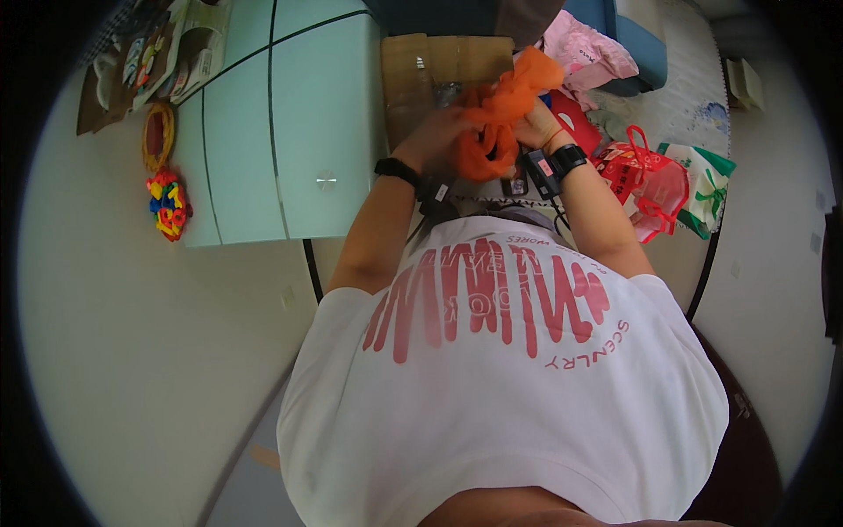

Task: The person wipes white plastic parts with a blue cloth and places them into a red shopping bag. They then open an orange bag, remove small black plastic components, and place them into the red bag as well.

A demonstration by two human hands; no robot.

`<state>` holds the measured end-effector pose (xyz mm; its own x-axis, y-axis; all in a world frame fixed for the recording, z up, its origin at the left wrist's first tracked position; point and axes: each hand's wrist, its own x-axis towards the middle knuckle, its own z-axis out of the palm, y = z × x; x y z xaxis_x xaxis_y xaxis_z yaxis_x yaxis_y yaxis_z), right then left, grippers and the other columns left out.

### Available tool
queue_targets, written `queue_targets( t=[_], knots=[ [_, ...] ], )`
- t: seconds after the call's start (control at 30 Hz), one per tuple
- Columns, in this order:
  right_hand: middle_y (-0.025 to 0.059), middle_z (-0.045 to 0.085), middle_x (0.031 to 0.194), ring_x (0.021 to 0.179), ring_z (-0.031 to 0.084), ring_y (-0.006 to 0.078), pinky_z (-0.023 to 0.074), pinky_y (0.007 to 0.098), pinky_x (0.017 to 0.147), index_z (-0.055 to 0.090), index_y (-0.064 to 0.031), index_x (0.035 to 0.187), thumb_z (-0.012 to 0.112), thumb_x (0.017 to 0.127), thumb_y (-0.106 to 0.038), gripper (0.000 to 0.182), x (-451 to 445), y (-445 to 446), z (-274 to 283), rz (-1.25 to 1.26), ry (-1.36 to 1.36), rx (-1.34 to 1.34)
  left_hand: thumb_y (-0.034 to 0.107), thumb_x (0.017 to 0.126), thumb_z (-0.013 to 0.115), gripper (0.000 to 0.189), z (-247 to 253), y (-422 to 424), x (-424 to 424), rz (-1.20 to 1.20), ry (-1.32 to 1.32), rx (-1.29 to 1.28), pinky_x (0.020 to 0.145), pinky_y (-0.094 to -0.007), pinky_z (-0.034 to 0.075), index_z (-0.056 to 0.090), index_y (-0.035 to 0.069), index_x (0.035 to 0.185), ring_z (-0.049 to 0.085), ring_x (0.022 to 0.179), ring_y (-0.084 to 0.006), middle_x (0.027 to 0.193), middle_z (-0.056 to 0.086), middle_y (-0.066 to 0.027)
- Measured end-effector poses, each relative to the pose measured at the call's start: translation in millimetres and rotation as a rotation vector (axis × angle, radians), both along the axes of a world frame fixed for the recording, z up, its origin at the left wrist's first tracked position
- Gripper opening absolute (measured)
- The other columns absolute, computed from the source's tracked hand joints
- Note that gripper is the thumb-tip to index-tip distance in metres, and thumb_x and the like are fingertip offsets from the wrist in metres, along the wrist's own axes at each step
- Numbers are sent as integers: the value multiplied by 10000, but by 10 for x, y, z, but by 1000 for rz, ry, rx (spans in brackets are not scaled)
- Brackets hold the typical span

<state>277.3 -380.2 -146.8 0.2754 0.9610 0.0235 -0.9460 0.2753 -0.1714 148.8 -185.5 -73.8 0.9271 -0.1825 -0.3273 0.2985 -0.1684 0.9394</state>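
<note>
A bunched, thin orange cloth or bag (497,109) hangs between my two hands, with a loop in its lower part. My right hand (537,125) grips it from the right side. My left hand (431,135) is motion-blurred, its fingers at the left edge of the orange material; whether they hold it is unclear. Behind the hands lies an open cardboard box (471,56), with a dark, shiny item (448,93) partly visible at it. Below the orange material, a small dark object (515,186) shows near my body.
A glass-topped table (323,125) stands left, with a tray of small items (151,62), a yellow ring-shaped object (159,137) and colourful plastic pieces (170,204). Rightward are a red gift bag (649,178), a white-green bag (708,191), pink clothing (586,56) and a blue seat (642,56).
</note>
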Motion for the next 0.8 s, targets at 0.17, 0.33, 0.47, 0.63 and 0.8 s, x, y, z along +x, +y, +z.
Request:
queue_targets(
  t=[0.17, 0.33, 0.47, 0.63, 0.8],
  knots=[
    [87, 553, 1276, 1174, 510, 230, 410, 343, 1005, 541, -80, 1245, 516, 912, -164, 344, 217, -131, -312, 15, -1562, -577, 368, 931, 566, 489, 767, -312, -6, 463, 430, -700, 1018, -305, 392, 516, 94, 1333, 530, 1156, -150, 1288, 568, -41],
    [94, 576, 1256, 1159, 534, 202, 436, 295, 957, 574, -68, 1186, 585, 863, -115, 326, 181, -53, -314, 28, -1960, -510, 338, 907, 593, 527, 472, -248, 8, 419, 359, -772, 1019, -299, 400, 492, 77, 1353, 527, 1157, -152, 1305, 553, -45],
    [162, 552, 1269, 1164, 527, 274, 457, 302, 913, 590, -60, 1134, 617, 809, -115, 331, 64, 135, 136, 107, -1618, -616, 271, 872, 609, 550, -111, -50, -76, 226, 216, -544, 1008, -293, 410, 479, 46, 1357, 525, 1161, -140, 1322, 543, -57],
    [250, 385, 1400, 1268, 411, 389, 431, 362, 960, 602, -62, 1106, 667, 733, -99, 381, -17, 89, -14, -148, -1521, -655, 239, 885, 575, 478, 96, 42, -57, 124, 332, -127, 983, -290, 425, 526, 40, 1317, 542, 1127, -120, 1272, 581, -52],
    [268, 281, 1463, 1312, 343, 463, 331, 424, 1086, 597, -73, 1119, 711, 708, -160, 435, -197, 7, 582, -92, -2154, -636, 421, 903, 573, 487, -105, -141, 68, 383, 67, -111, 1009, -317, 388, 621, 20, 1176, 542, 1151, -207, 1168, 621, -132]
  ],
)
